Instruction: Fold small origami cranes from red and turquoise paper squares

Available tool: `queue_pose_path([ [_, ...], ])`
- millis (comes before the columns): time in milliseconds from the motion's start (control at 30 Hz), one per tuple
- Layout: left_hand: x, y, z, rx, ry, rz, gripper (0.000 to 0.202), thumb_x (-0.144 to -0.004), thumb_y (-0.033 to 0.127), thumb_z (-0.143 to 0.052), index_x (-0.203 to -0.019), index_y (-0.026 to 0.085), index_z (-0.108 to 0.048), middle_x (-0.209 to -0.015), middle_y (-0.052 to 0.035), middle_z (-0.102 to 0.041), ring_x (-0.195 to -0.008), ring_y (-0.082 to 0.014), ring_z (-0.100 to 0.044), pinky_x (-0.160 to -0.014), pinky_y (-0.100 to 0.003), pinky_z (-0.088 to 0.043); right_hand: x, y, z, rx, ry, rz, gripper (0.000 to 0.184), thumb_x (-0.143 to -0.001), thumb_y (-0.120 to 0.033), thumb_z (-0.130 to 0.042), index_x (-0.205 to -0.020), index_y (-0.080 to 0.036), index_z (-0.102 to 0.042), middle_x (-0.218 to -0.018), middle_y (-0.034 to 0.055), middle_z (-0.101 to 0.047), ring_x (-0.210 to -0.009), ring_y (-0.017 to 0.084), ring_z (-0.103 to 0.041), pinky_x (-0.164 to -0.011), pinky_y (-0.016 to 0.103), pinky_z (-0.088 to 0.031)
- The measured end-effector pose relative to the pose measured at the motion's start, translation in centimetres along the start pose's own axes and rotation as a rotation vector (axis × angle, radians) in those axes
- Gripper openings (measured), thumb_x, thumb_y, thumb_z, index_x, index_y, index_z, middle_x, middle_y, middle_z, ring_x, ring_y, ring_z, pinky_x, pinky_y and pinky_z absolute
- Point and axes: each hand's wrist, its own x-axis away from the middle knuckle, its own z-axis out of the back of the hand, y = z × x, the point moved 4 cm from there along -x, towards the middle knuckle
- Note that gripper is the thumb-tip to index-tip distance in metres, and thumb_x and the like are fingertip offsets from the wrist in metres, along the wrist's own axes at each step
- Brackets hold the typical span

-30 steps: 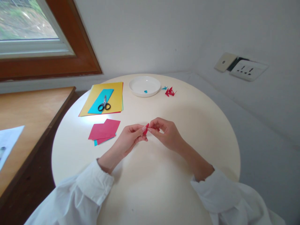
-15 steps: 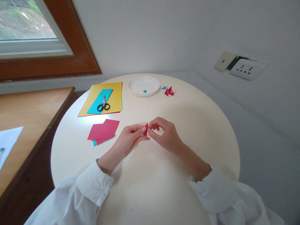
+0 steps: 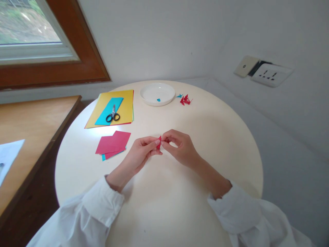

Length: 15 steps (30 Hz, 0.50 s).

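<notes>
"Report from the top, largest item first."

"On my remote feed, a round white table (image 3: pixel 218 137). At its far left lies a stack of sheets, a yellow sheet (image 3: pixel 125 106) uppermost. A white plate (image 3: pixel 154 91) sits to the right of the stack."

"Hands?"

"I observe the left hand (image 3: pixel 144 149) and right hand (image 3: pixel 182 145) facing each other over the table's middle, sleeves white."

"Mid-size items?"

"A blue strip (image 3: pixel 101 119) lies on the yellow sheet. Red squares (image 3: pixel 113 144) overlap left of the left hand, with blue showing beneath. Scissors (image 3: pixel 113 115) rest across the strip, blades pointing away."

"Small items, and the grip?"

"Folded red pieces (image 3: pixel 185 100) lie right of the plate. A red folded paper (image 3: pixel 159 139) is between the hands: left thumb and fingers are clamped on it; right thumb and forefinger are at its right edge, but I cannot tell whether they pinch it. Smallest, a blue scrap (image 3: pixel 158 100) inside the plate."
</notes>
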Motion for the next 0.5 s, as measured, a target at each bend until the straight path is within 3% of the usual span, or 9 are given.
queue_pose_path([
  [167,0.03,0.07,-0.03,0.003,0.002,-0.008,0.015,-0.063,0.027,-0.076,-0.065,0.013,-0.070,-0.066,-0.0021,-0.062,-0.059,-0.0087,-0.054,-0.060,-0.022,-0.046,-0.08,-0.04,0.06,-0.060,-0.007,-0.025,0.006,-0.074,-0.015,-0.056,-0.070,-0.020,-0.058,-0.070,-0.0007,-0.063,-0.067,0.012,-0.060,-0.065,0.027,-0.051],
  [500,-0.03,-0.15,0.21,0.013,0.000,0.003,0.013,-0.065,0.025,-0.074,-0.067,0.012,-0.070,-0.067,-0.0016,-0.062,-0.059,-0.0079,-0.054,-0.060,-0.021,-0.044,0.10,-0.30,0.15,0.018,-0.014,0.066,0.007,-0.076,-0.014,-0.054,-0.074,-0.019,-0.059,-0.072,0.0008,-0.063,-0.067,0.012,-0.059,-0.066,0.026,-0.051],
])
